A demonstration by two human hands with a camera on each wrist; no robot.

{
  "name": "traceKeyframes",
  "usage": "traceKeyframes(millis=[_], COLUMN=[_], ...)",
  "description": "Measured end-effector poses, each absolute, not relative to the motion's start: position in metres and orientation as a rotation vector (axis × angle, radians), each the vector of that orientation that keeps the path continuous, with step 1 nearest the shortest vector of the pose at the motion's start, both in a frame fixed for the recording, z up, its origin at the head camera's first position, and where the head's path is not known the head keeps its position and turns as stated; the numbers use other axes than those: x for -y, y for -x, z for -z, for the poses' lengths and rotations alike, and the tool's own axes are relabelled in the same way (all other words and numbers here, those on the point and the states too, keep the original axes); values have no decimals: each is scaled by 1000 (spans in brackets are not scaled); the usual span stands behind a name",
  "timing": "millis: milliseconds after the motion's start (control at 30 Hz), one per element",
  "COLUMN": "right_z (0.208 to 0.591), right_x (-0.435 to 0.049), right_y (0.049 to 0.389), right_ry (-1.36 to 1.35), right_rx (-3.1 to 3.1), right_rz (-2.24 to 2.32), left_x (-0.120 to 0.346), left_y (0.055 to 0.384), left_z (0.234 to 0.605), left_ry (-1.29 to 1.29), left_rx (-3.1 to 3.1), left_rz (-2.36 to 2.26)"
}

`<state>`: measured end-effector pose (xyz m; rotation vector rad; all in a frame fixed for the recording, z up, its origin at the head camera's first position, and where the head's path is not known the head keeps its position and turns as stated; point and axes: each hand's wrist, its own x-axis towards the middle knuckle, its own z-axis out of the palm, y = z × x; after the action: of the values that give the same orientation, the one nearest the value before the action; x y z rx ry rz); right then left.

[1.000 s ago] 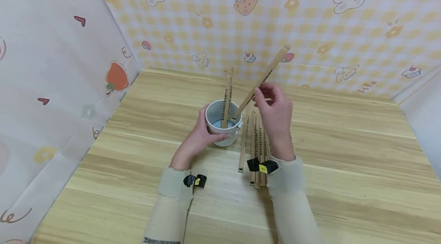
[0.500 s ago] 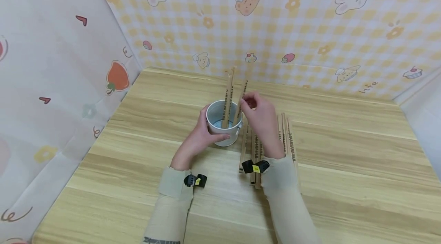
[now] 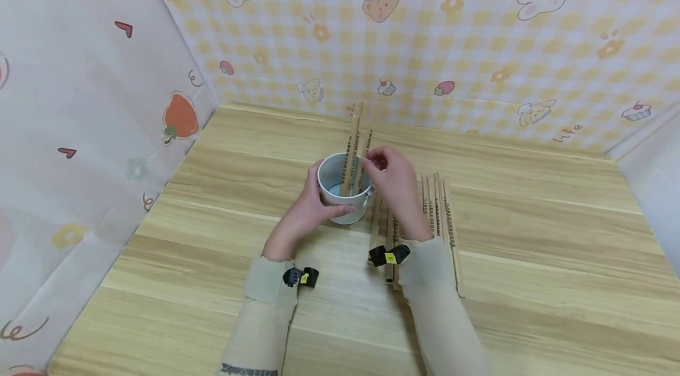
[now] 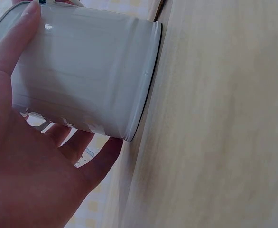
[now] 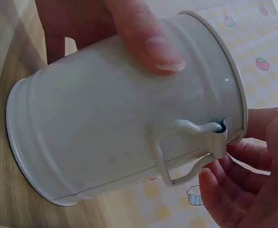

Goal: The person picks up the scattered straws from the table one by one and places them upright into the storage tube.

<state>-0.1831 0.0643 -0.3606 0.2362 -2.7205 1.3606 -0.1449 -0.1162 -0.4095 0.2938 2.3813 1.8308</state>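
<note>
In the head view my left hand (image 3: pixel 308 208) grips a small white metal bucket (image 3: pixel 346 211) from its left side, thumb across the front. The bucket stands upright on the table. Several slim paper-wrapped straws (image 3: pixel 352 146) with printed lettering lean inside it, tops well above the rim. My right hand (image 3: pixel 395 178) is at the bucket's right rim, thumb and finger pinching one more straw (image 3: pixel 368 143) whose lower end is inside. The right wrist view shows the right fingers (image 5: pixel 238 175) curled beside the rim and a small looped handle (image 5: pixel 186 147); the pinched straw is hidden there.
More wrapped straws (image 3: pixel 448 228) lie in a loose row on the wooden table (image 3: pixel 531 258), right of the bucket and partly under my right forearm. A yellow checked cloth wall (image 3: pixel 478 39) stands behind, and a pale printed cloth (image 3: pixel 95 116) hangs at the left.
My right hand has moved left and down to the rim. The straw it holds has swung from a strong rightward tilt to nearly upright inside the bucket. My left hand stays still.
</note>
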Motion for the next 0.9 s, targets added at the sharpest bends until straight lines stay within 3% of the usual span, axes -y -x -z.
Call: traceKeyframes(millis=[133,500,900], right_z=[362,359,353], right_x=[-63,-63,-82], right_y=[184,183,181], right_ry=[-245,-280,-189], right_rx=[2716,2768,2710], right_rz=[-1357,-1329,-1415], left_x=[117,114,117], left_y=[147,134,146], left_z=[415,385,414], left_ry=[-299,-305,-310], left_rx=[-2413,-2381,-2427], left_rz=[-1808,-1837,-1825])
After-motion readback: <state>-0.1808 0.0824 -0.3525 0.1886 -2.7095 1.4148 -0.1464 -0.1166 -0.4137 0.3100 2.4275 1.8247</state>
